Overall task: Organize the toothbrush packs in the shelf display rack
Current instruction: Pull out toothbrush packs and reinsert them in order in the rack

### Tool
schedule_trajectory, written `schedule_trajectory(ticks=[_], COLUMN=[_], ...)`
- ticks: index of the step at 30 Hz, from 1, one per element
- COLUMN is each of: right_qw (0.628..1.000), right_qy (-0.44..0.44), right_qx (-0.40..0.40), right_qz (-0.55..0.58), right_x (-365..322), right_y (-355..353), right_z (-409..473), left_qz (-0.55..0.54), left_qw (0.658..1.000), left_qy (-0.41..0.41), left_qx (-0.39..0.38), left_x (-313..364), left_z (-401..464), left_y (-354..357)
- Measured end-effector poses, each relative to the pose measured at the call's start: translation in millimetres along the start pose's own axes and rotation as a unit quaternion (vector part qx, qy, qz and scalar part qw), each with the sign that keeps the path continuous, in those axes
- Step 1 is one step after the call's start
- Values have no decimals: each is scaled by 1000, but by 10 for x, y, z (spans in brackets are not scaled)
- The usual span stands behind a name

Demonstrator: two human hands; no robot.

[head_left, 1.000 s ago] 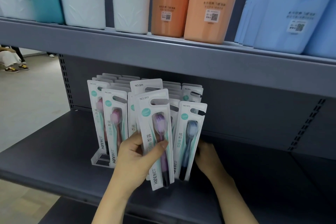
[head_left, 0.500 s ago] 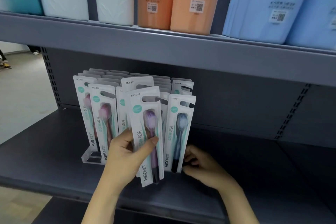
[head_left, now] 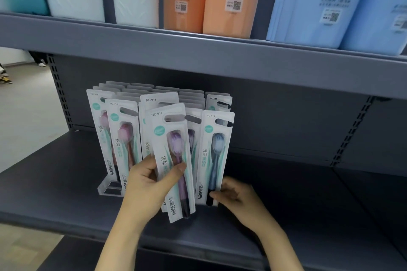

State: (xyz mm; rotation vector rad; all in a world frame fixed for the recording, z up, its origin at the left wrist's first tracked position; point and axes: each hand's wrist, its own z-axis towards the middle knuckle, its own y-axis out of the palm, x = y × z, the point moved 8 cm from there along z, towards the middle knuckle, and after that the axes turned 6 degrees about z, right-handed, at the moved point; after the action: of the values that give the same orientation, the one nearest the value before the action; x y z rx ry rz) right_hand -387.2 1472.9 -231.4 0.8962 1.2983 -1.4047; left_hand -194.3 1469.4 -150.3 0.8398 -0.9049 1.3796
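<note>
Head view is showing you gripping a purple toothbrush pack in your left hand, thumb across its front and fingers curled behind, just in front of the clear display rack on the grey shelf. Your right hand is pinching the lower edge of the blue toothbrush pack, which is standing at the rack's right end.

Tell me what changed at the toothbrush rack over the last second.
The right hand came out from behind the blue toothbrush pack and now pinches its lower edge at the front. The left hand kept its grip on the purple toothbrush pack, held in front of the clear display rack. The pink packs and the bottles on the upper shelf did not move.
</note>
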Motion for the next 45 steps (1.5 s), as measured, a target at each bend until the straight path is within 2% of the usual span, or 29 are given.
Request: schedule_trajectory(ticks=[6,12,15,18,23,33,45], right_qw=[1000,995,997,986,977,977,975], right_qy=[3,-23,-41,-81,-92,-105,-71], right_qx=[5,31,62,130,187,146,109], right_qz=[-8,-95,-16,60,47,-114,-181], right_x=[-17,-104,-175,-310,-347,-272,-177], right_y=[-22,-36,-57,-239,-482,-258,-160], right_z=[18,27,16,14,-2,264,394], left_qz=[2,22,30,30,25,41,55], left_qw=[1000,1000,999,999,1000,999,998], left_qy=[0,9,15,9,9,7,6], left_qx=[9,-3,-3,-6,2,4,11], left_x=[7,27,39,48,38,-6,-12], left_z=[16,24,26,18,24,-11,-17], left_y=[-31,-40,-55,-56,-78,-125,-197])
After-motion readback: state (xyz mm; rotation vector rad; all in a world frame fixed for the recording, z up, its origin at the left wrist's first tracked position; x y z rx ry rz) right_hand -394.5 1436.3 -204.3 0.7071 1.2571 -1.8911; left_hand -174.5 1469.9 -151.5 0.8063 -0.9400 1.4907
